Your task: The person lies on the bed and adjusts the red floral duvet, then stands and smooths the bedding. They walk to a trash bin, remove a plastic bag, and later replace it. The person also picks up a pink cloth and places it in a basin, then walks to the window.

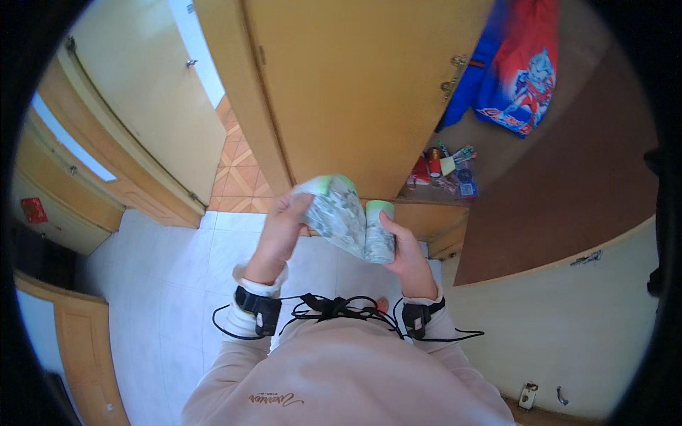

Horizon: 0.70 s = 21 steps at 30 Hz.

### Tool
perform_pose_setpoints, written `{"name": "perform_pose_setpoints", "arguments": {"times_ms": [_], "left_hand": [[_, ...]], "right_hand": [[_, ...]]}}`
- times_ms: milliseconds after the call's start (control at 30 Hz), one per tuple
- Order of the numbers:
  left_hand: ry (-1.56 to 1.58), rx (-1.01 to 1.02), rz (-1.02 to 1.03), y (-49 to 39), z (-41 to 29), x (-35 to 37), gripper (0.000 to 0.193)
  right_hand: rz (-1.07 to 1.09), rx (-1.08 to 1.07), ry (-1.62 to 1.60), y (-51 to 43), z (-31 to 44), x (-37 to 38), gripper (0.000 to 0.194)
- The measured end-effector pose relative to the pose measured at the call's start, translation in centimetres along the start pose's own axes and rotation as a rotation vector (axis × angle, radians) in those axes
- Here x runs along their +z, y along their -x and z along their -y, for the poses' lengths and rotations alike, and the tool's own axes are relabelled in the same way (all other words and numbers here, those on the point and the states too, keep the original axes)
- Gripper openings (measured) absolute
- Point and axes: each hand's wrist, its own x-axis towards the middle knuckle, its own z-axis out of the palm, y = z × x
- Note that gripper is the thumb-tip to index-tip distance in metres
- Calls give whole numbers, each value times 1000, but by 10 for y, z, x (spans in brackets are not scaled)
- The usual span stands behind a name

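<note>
My left hand [285, 226] grips the upper left part of a crinkled plastic package [335, 213], clear with a green and grey print. My right hand [407, 247] is closed around a rolled cylinder [380, 239] with a pale green top and a similar grey pattern. Package and roll touch side by side in front of my body; whether they are one continuous piece, I cannot tell. Parts of my right fingers are hidden behind the roll.
A wooden cupboard door [362, 96] stands ahead. Small packaged items [453, 170] lie on the cupboard's floor, below a hanging red and blue bag [525, 80]. A brown door panel [565, 175] spreads to the right. Black cables [341, 308] loop between my forearms.
</note>
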Motion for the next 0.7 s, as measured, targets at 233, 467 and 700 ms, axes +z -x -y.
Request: {"name": "perform_pose_setpoints", "arguments": {"times_ms": [233, 467, 700], "left_hand": [[19, 339, -291, 32, -44, -92, 27], [94, 419, -486, 71, -57, -154, 29], [100, 421, -618, 84, -53, -172, 32]], "right_hand": [[27, -28, 174, -12, -14, 32, 49], [123, -31, 419, -23, 4, 53, 61], [169, 11, 516, -23, 22, 53, 59]]}}
